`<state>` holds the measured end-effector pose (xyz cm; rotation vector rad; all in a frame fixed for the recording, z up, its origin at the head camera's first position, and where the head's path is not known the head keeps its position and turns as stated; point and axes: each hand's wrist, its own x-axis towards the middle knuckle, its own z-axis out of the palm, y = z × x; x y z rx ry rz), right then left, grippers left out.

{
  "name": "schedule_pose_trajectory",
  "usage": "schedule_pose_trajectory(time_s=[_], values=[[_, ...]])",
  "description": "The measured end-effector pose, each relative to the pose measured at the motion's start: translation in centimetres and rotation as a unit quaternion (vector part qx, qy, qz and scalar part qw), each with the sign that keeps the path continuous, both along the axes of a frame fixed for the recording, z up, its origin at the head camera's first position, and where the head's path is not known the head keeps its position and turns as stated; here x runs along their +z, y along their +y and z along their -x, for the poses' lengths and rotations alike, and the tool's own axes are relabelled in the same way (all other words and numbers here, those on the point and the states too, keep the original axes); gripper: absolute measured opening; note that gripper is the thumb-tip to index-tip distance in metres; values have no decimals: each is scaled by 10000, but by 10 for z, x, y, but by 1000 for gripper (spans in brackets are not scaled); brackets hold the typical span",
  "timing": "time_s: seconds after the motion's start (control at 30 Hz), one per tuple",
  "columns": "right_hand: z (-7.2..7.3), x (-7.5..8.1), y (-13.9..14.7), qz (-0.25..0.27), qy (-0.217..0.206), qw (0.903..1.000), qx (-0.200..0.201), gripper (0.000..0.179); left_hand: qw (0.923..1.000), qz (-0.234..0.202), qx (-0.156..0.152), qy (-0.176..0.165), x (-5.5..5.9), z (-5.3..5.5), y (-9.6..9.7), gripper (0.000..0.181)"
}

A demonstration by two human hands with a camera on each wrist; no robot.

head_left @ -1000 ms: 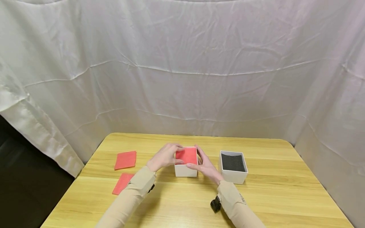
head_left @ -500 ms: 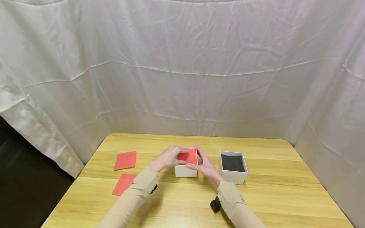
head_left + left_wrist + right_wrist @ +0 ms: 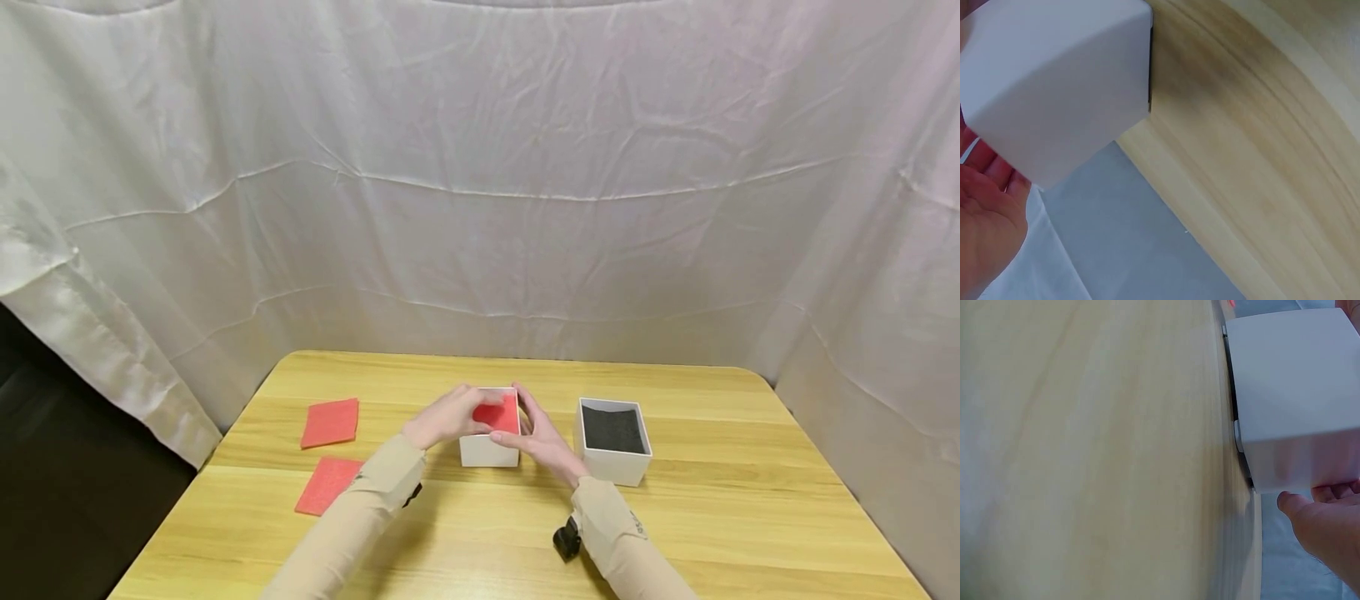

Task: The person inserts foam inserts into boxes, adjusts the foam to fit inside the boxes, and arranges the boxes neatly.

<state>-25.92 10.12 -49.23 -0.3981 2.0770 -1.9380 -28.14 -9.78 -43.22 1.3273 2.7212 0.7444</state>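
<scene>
In the head view, a square white box (image 3: pixel 489 452) stands mid-table with a red square sheet (image 3: pixel 507 417) inside its top. My left hand (image 3: pixel 447 414) reaches over the box's left side, its fingers extended onto the red sheet and the thumb near the front rim. My right hand (image 3: pixel 547 435) holds the box from the right, thumb at the front rim and fingers along the far right side. The left wrist view shows the box's white wall (image 3: pixel 1054 81) beside my left palm (image 3: pixel 988 231). In the right wrist view, the right thumb (image 3: pixel 1294 503) is close to the box's edge.
Two more red squares lie at the left, one farther back (image 3: pixel 330 422) and one nearer (image 3: pixel 327 485), partly overlapped by my left sleeve. A second white box (image 3: pixel 617 468) with a dark grey lining (image 3: pixel 613 429) stands at the right. A pale curtain (image 3: pixel 480 250) surrounds the wooden table (image 3: pixel 735 500).
My left hand has slid to the right across the red sheet, from the box's left edge toward its middle. The right hand and the box have stayed in place.
</scene>
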Motion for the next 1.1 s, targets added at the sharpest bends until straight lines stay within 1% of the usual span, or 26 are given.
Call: schedule_pose_trajectory(time_s=[0.1, 0.3, 0.4, 0.53, 0.6, 0.7, 0.77, 0.83, 0.9, 0.93, 1.0, 1.1], values=[[0, 0, 0, 20, -43, 10000, 21, 103, 10000, -8, -42, 25, -2, 1, 2, 40], [0, 1, 0, 27, 17, 10000, 44, 103, 9999, 97, -17, 108, -4, 4, 6, 32], [0, 1, 0, -2, 78, 10000, 51, 102, 9998, 188, 64, 79, -5, 5, 7, 30], [-1, 2, -1, -12, 70, 10000, 25, 101, 9996, 238, 154, -38, -7, 6, 6, 33], [-1, 2, -1, 4, 58, 10000, 13, 102, 9998, 157, 114, -83, -8, 6, 5, 34], [-1, 1, -1, 29, 21, 10000, -1, 102, 9998, -79, 10, -199, -10, 6, 2, 31], [-1, 0, -1, 8, 17, 10000, -12, 103, 9988, -362, -16, -332, -12, 6, -1, 34], [-1, -1, -1, -11, 11, 10000, -20, 104, 9958, -751, 32, -529, -15, 6, -6, 38], [0, 0, 0, -22, 29, 10000, -16, 104, 9909, -1180, 204, -617, -18, 5, -12, 40], [-1, 0, 0, -17, 43, 10000, -9, 104, 9878, -1410, 306, -591, -19, 5, -15, 41], [-1, 0, 0, 5, 47, 10000, -14, 104, 9803, -1830, 565, -475, -23, 4, -23, 35], [-2, 1, 0, 47, 29, 10000, -44, 105, 9673, -2242, 1162, -237, -28, 4, -36, 25]])
